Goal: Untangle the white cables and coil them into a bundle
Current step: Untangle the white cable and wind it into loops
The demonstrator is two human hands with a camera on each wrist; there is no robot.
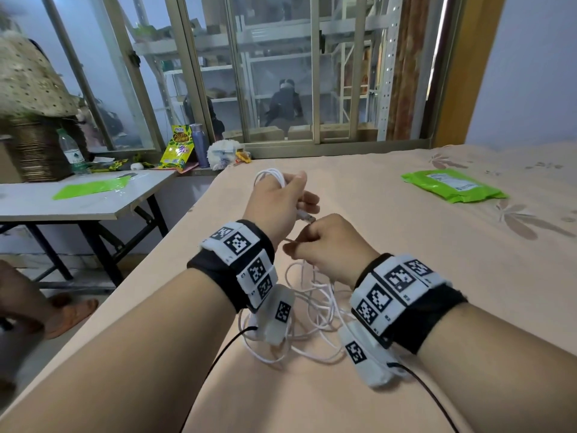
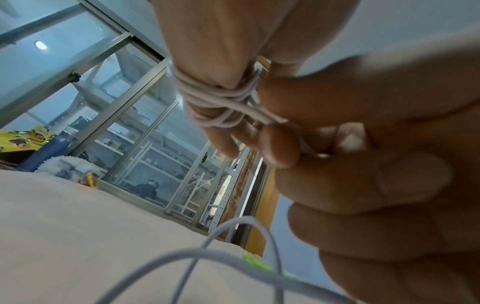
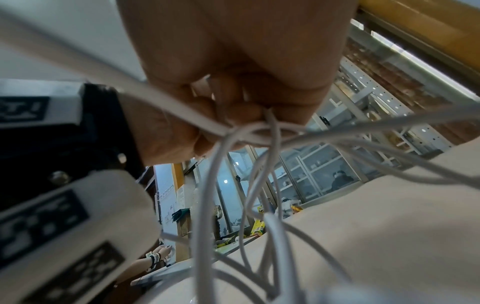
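White cables [image 1: 312, 310] trail from both gripping hands toward the person, coils wrapping left fingers [image 2: 207, 102].

A peach floral bedsheet [image 1: 390, 245] carries tangled white cables [image 1: 312, 335] and a green packet [image 1: 452, 185].

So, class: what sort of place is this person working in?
Probably a spare room beside a storeroom: a bed with a flowered sheet, a folding table, and a sliding window onto metal shelving.
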